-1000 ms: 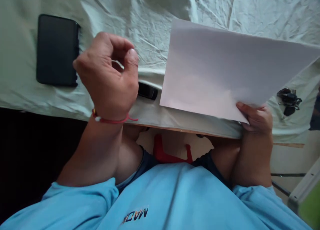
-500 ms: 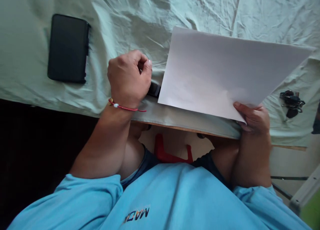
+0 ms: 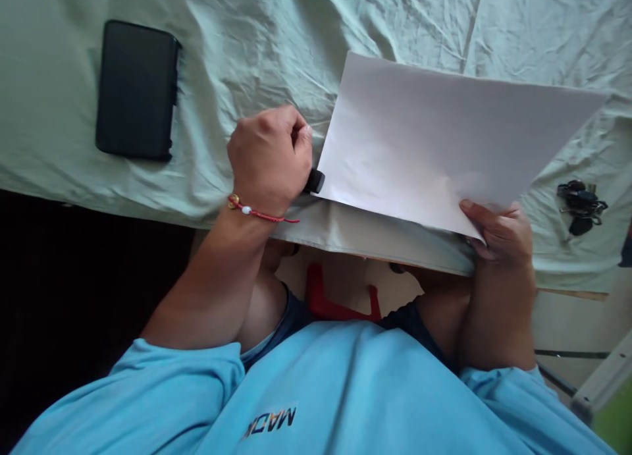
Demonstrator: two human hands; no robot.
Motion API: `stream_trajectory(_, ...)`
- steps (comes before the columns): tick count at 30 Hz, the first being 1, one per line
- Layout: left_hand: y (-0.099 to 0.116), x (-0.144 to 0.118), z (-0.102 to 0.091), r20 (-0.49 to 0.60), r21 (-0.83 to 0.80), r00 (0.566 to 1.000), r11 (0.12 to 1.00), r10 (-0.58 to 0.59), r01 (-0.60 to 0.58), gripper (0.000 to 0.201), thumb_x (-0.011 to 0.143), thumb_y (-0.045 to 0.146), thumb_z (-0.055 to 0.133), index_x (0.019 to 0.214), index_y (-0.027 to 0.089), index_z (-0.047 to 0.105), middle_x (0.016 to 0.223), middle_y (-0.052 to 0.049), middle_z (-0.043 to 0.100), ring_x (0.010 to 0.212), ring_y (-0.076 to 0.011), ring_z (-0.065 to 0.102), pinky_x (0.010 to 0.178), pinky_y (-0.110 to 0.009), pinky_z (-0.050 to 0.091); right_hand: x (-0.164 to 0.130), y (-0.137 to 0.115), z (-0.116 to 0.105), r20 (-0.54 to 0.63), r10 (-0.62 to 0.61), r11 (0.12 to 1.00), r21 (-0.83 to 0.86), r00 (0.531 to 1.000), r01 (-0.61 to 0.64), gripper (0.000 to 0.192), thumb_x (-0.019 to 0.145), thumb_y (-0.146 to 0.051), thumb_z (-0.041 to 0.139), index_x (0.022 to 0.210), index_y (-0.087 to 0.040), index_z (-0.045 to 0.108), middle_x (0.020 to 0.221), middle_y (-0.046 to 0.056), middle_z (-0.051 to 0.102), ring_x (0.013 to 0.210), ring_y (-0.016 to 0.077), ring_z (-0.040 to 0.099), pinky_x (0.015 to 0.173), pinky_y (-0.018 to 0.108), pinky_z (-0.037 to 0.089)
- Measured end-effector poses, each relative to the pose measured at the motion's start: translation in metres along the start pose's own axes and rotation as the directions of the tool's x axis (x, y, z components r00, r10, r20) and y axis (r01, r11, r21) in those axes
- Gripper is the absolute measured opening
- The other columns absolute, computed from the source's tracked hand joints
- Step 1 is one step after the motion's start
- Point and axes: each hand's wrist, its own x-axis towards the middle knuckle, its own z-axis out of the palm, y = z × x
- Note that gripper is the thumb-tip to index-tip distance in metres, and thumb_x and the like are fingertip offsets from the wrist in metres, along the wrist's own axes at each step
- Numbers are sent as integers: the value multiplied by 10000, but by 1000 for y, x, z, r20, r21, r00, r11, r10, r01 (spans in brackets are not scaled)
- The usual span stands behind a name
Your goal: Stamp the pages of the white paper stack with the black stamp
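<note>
Left hand (image 3: 270, 157) fisted, fingers clamped on a mostly hidden black marker (image 3: 315, 180) beside the paper (image 3: 434, 139). Right hand (image 3: 496, 234) pinched the paper's near corner, raised off the desk (image 3: 247, 60).

The far stretch of the cloth-covered tabletop (image 3: 276, 40) lies open between the black case (image 3: 137, 90) at far left and the white sheet of paper (image 3: 444, 139) raised on the right. The left hand (image 3: 270, 159), fisted over a small black object (image 3: 315, 180), blocks the near middle edge. Bare cloth separates the paper's right edge from the bunch of keys (image 3: 581, 206) at near right.
</note>
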Motion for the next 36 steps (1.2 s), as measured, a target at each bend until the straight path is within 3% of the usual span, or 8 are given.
stream_trajectory(4, 5, -2, 2, 22, 119, 998, 992, -56, 53, 129, 1032, 298, 646, 1016, 227, 753, 1179, -130, 809, 1158, -397, 726, 1066, -558, 473, 0, 0, 0, 2, 7, 999, -34, 1000, -7, 600, 381, -306, 1056, 863, -168, 726, 783, -14, 741, 553, 105, 596, 387, 214, 432)
stream_trajectory(7, 6, -4, 2, 34, 120, 997, 991, -62, 58, 131, 1035, 301, 651, 1041, 235, 764, 1196, -120, 809, 1165, -374, 728, 1064, -523, 471, -2, -2, 1, -11, 32, 998, -60, 999, -32, 621, 368, -327, 1052, 880, -169, 739, 796, -13, 750, 540, 115, 603, 347, 209, 393)
stream_trajectory(16, -1, -14, 11, -17, 181, 996, 980, 85, -81, 211, 1048, 249, 551, 1093, 232, 756, 1213, -138, 804, 1132, -354, 734, 988, -486, 513, 0, 1, 0, 33, 22, 999, -37, 999, -21, 568, 403, -321, 1056, 870, -175, 769, 814, -2, 762, 535, 125, 609, 318, 217, 361)
stream_trajectory(21, 2, -18, 8, 25, 166, 998, 984, 65, -68, 272, 1070, 241, 494, 1164, 241, 749, 1263, -129, 786, 1190, -345, 723, 1043, -482, 496, 10, 16, -4, 52, -92, 995, 47, 994, 90, 454, 478, -283, 1046, 832, -183, 780, 922, 37, 809, 772, 152, 738, 680, 237, 639)
stream_trajectory(24, 5, -16, 2, 22, 142, 1000, 990, 15, -18, 272, 1076, 263, 505, 1171, 241, 759, 1287, -119, 787, 1230, -351, 718, 1068, -491, 484, 11, 20, -7, 28, -145, 989, 1, 989, 145, 404, 519, -304, 1036, 810, -206, 773, 970, 39, 822, 870, 183, 760, 803, 282, 659)
stream_trajectory(28, -7, -2, -1, -41, -6, 994, 995, -102, 102, 81, 974, 274, 668, 964, 251, 744, 1134, -100, 804, 1231, -404, 687, 1157, -585, 400, 8, 20, -15, 54, -147, 988, -48, 988, 150, 388, 553, -289, 1031, 861, -198, 812, 1034, 47, 828, 889, 171, 748, 846, 280, 641)
stream_trajectory(32, -24, 4, -4, -138, -172, 986, 978, 93, -116, 83, 893, 323, 767, 877, 285, 696, 1073, -94, 766, 1184, -395, 661, 1160, -576, 402, 9, 17, -28, 46, -115, 992, -40, 992, 117, 420, 523, -245, 1037, 890, -192, 840, 1002, 33, 825, 858, 147, 740, 828, 248, 634)
stream_trajectory(36, -11, -11, -4, -321, -189, 916, 932, 239, -309, 87, 906, 262, 753, 853, 279, 687, 991, -83, 718, 966, -299, 659, 997, -507, 526, 10, 14, -39, 22, -18, 999, -43, 1000, 19, 469, 446, -237, 1058, 851, -188, 826, 960, 25, 820, 790, 135, 729, 743, 226, 629)
